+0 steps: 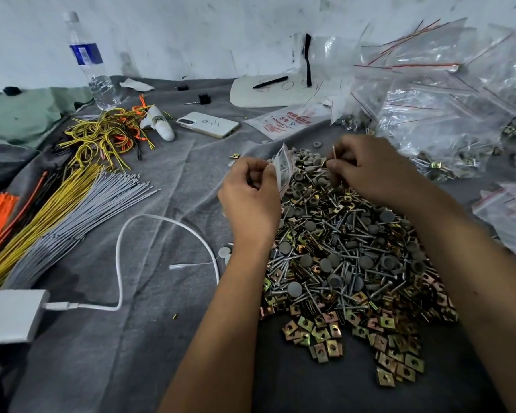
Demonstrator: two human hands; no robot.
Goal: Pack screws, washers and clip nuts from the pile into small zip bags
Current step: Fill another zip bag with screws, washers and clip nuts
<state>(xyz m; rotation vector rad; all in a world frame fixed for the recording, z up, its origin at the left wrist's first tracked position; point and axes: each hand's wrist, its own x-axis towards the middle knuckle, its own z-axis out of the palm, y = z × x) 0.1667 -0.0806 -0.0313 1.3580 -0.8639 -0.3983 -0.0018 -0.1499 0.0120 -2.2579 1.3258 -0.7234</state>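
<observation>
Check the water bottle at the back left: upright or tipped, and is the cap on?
Upright. The bottle stands on the grey cloth by the wall, its white cap on top. It looks mostly empty, though the clear plastic makes the level hard to judge.

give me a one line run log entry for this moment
left hand: holds zip bag | right hand: pinches screw | pile: below hands | step: screw not yet bagged
</observation>
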